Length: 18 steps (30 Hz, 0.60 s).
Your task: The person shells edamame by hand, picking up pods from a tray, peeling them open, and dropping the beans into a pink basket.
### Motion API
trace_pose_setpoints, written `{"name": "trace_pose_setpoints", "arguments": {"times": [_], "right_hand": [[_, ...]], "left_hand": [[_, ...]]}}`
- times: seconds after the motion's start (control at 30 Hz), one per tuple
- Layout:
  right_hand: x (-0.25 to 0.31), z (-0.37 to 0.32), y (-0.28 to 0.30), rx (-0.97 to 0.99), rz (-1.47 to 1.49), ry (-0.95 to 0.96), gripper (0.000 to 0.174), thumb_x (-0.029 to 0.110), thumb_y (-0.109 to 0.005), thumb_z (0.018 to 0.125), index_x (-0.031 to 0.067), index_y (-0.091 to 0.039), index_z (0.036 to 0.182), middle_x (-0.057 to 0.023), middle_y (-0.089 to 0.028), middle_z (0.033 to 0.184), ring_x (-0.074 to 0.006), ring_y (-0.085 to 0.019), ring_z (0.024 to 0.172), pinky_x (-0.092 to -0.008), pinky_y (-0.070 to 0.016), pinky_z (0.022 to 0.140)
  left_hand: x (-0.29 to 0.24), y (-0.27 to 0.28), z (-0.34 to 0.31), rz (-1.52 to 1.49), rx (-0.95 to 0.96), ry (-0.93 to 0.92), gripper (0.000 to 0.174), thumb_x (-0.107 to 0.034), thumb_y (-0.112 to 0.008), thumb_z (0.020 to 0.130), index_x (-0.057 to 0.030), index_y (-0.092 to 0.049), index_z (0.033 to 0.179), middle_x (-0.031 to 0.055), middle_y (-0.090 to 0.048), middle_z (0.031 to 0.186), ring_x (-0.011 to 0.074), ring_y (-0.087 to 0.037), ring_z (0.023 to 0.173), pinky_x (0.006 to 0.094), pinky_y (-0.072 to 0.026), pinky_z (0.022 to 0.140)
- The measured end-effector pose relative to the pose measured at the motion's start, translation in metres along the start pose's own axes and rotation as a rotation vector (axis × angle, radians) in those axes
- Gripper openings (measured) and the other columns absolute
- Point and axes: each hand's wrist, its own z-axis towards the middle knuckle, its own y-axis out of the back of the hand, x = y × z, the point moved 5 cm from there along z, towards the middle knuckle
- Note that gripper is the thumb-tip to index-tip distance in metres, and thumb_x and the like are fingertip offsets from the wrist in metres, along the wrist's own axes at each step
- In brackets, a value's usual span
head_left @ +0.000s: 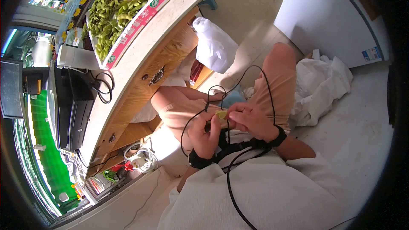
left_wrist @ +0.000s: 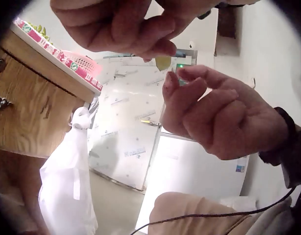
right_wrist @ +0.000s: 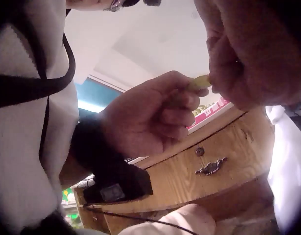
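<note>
One bean pod [head_left: 220,114], pinched between thumb and fingers of the left hand [head_left: 203,136]; right hand [head_left: 254,122] just beside it, fingers curled, tips at the pod, hold on it unclear. Black cable [head_left: 229,182], looped around both hands; white bag [head_left: 215,47], ahead; desk [head_left: 172,53] and box of pods [head_left: 133,30], ahead-left; fridge [head_left: 328,21], ahead-right.

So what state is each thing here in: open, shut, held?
Left grip: pinching the pod
Right grip: at the pod, hold unclear
Pod: held, split or whole unclear
Tray: open, heaped with pods
Drawer: closed
Fridge: looks shut
Bag: hanging, gathered at top
</note>
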Motion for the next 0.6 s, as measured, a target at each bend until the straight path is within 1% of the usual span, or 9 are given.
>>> {"name": "trace_pose_setpoints", "arguments": {"times": [0.1,0.17,0.2,0.27,0.3,0.37,0.43,0.5,0.6], "right_hand": [[-0.006,0.002,-0.004,0.081,-0.07,-0.015,0.018,0.02,-0.056,0.091,0.0039,-0.059,0.098,0.0059,-0.052,0.07,0.0007,-0.039,0.055,-0.0155,-0.0312,0.046],[-0.006,0.004,-0.006,0.116,-0.061,0.01,0.019,0.021,-0.057,0.09,0.0036,-0.058,0.098,0.0059,-0.052,0.071,0.0007,-0.039,0.055,-0.0155,-0.0315,0.046],[-0.005,0.003,-0.006,0.106,-0.057,0.016,0.013,0.016,-0.057,0.089,0.005,-0.056,0.095,0.0055,-0.052,0.072,0.001,-0.039,0.055,-0.0151,-0.0302,0.046],[-0.005,0.003,-0.007,0.095,-0.052,0.02,0.007,0.012,-0.057,0.088,0.0063,-0.054,0.091,0.0051,-0.051,0.073,0.0012,-0.039,0.054,-0.0146,-0.0289,0.046],[-0.003,0.003,-0.009,0.103,-0.075,0.057,0.006,0.011,-0.057,0.087,0.0065,-0.054,0.091,0.0053,-0.051,0.073,0.0015,-0.039,0.055,-0.0145,-0.0288,0.046],[-0.002,0.003,-0.01,0.113,-0.096,0.089,0.005,0.009,-0.056,0.087,0.0067,-0.053,0.091,0.0056,-0.051,0.073,0.0018,-0.039,0.055,-0.0144,-0.0287,0.046],[-0.001,0.003,-0.009,0.13,-0.076,0.085,0.013,0.015,-0.056,0.087,0.0043,-0.057,0.095,0.0046,-0.054,0.076,0.0002,-0.046,0.063,-0.0155,-0.037,0.053],[-0.007,0.004,-0.001,0.088,-0.052,0.029,0.011,0.014,-0.056,0.087,0.0045,-0.057,0.093,0.0049,-0.053,0.076,0.0004,-0.046,0.064,-0.0153,-0.0368,0.053],[-0.01,0.004,0.007,0.033,-0.02,-0.012,0.009,0.013,-0.056,0.086,0.0051,-0.056,0.089,0.0055,-0.052,0.075,0.0006,-0.045,0.064,-0.0154,-0.0361,0.052]], "left_hand": [[-0.011,-0.006,0.0,0.027,0.062,-0.07,0.006,-0.005,-0.062,0.083,0.0,-0.062,0.087,0.0108,-0.063,0.072,0.0201,-0.06,0.059,0.0272,-0.0463,0.056],[-0.008,-0.009,-0.003,0.006,0.117,-0.053,0.008,-0.006,-0.06,0.086,0.0008,-0.061,0.089,0.0085,-0.063,0.072,0.0159,-0.059,0.059,0.0254,-0.046,0.055],[-0.007,-0.008,-0.004,0.007,0.117,-0.052,0.008,-0.006,-0.06,0.086,0.0008,-0.061,0.089,0.0085,-0.063,0.072,0.0159,-0.059,0.059,0.0254,-0.046,0.055],[0.006,-0.011,-0.006,-0.219,0.197,0.154,0.011,-0.009,-0.058,0.089,0.0018,-0.061,0.091,0.0072,-0.064,0.073,0.0103,-0.058,0.06,0.0224,-0.0454,0.054],[0.007,-0.01,-0.005,-0.219,0.197,0.154,0.011,-0.009,-0.058,0.089,0.0018,-0.061,0.091,0.0072,-0.064,0.073,0.0103,-0.058,0.06,0.0224,-0.0454,0.054],[0.016,-0.016,-0.009,-0.626,0.249,0.409,0.014,-0.011,-0.057,0.09,0.0025,-0.06,0.091,0.0069,-0.064,0.075,0.0064,-0.057,0.062,0.0198,-0.0449,0.055],[0.017,-0.018,-0.008,-0.634,0.261,0.414,0.014,-0.011,-0.059,0.089,0.0023,-0.06,0.093,0.0074,-0.064,0.077,0.0073,-0.057,0.063,0.0203,-0.0454,0.056],[0.017,-0.018,-0.008,-0.641,0.272,0.417,0.014,-0.011,-0.061,0.088,0.0022,-0.06,0.094,0.0079,-0.064,0.078,0.0082,-0.057,0.063,0.0208,-0.0458,0.058],[0.01,-0.012,-0.004,-0.352,0.283,0.227,0.015,-0.008,-0.065,0.084,0.0004,-0.061,0.096,0.0074,-0.065,0.082,0.0101,-0.058,0.065,0.0216,-0.0457,0.059]]}}
